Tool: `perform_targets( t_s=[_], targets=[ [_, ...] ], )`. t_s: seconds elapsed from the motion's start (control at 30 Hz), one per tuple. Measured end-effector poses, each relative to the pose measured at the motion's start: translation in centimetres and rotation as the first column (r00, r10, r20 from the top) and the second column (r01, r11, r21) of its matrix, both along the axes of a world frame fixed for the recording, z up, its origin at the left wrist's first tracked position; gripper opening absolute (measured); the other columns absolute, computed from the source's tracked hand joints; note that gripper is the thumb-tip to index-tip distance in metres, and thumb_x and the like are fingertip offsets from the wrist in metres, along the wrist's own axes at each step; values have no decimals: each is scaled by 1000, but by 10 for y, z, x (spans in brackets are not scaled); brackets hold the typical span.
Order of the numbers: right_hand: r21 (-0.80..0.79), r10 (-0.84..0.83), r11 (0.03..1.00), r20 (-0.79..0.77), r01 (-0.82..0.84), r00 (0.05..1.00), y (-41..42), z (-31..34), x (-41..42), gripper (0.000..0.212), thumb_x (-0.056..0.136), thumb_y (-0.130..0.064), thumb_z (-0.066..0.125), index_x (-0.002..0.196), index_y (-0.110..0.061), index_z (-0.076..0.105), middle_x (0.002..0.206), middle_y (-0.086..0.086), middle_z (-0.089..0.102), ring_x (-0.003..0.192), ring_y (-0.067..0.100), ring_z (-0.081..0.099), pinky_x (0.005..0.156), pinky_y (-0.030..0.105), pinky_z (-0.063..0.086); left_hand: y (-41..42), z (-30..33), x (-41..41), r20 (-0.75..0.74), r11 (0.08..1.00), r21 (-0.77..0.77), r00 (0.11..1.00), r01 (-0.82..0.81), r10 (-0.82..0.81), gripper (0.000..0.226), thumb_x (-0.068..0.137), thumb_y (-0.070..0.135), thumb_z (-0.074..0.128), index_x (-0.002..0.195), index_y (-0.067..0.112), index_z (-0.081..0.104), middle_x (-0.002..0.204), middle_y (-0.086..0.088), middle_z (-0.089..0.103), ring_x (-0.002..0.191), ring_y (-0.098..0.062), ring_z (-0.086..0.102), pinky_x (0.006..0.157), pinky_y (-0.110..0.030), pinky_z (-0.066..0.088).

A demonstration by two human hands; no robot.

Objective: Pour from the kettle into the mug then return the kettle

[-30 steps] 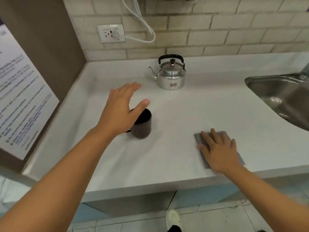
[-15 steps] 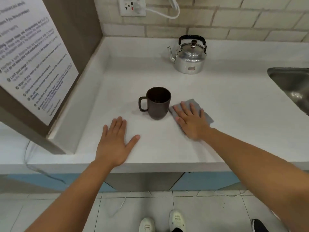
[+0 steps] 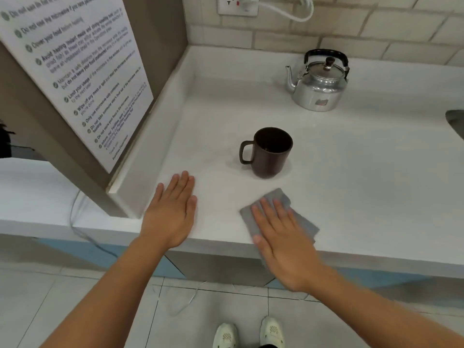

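Note:
A silver kettle (image 3: 318, 89) with a black handle stands upright at the back of the white counter (image 3: 351, 187), spout to the left. A dark brown mug (image 3: 270, 153) stands upright in the middle, handle to the left. My left hand (image 3: 173, 212) lies flat and open on the counter's front edge, left of the mug. My right hand (image 3: 281, 234) lies flat on a grey cloth (image 3: 301, 219) at the front edge, in front of the mug. Neither hand touches the mug or the kettle.
A brown side panel with a printed notice (image 3: 75, 71) walls the counter's left side. A wall socket (image 3: 238, 5) with a white cable sits on the tiled wall behind. A sink edge (image 3: 455, 121) shows at far right. The tiled floor and my shoes lie below.
My right hand has drawn the grey cloth back from beside the mug to the counter's front edge. My left hand stays flat near the edge. The view has shifted left.

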State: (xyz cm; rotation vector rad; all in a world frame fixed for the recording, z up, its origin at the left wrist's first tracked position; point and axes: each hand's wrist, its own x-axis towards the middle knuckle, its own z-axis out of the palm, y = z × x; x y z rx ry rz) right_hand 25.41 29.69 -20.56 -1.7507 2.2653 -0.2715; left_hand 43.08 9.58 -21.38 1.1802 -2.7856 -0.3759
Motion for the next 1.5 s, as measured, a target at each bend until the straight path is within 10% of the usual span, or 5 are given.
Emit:
perform_targets(
  t_s=[0.13, 0.4, 0.7, 1.1, 1.5],
  targets=[
    [-38, 123, 992, -22, -123, 992, -80, 0, 43, 57, 101, -40, 11, 152, -19, -3, 160, 1, -9, 145, 20, -17, 118, 38, -12, 1, -2, 20, -34, 999, -31, 999, -39, 38, 58, 97, 37, 6, 152, 18, 5, 161, 4, 0, 147, -9, -4, 120, -31, -4],
    [106, -135, 985, -14, 135, 991, -241, 5, 28, 58, 101, -35, 13, 151, -11, -7, 160, 10, -14, 145, 29, -16, 117, 45, -11, 0, -9, 24, -39, 997, -65, 999, -41, 38, 61, 94, 40, 3, 151, 17, 3, 161, 4, -1, 146, -6, -7, 119, -28, -6],
    [-28, 62, 998, -21, -62, 998, -67, -5, 16, 58, 100, -45, 12, 151, -24, -7, 160, -4, -12, 144, 15, -19, 116, 34, -14, 3, -1, 13, 15, 999, -12, 999, -50, 50, 59, 98, 36, 7, 151, 12, -1, 161, -2, -7, 147, -13, -10, 119, -31, -9],
    [33, -524, 850, -67, 526, 849, 49, -8, -108, 61, 99, -46, 13, 151, -21, -7, 161, 3, -10, 146, 27, -13, 118, 46, -6, 24, 4, -66, 84, 989, 71, 988, 127, -133, 58, 101, 33, 12, 150, 9, -8, 161, -8, -14, 147, -18, -16, 120, -35, -8],
    [152, -509, 838, -125, 523, 852, 52, 14, -135, 63, 96, -54, 21, 151, -26, 7, 161, 6, 7, 143, 39, 8, 112, 54, 18, 12, 26, -74, 216, 975, 189, 963, 118, -158, 61, 101, 37, 17, 151, 9, -5, 161, -8, -12, 148, -19, -11, 121, -36, -1]
  ],
)
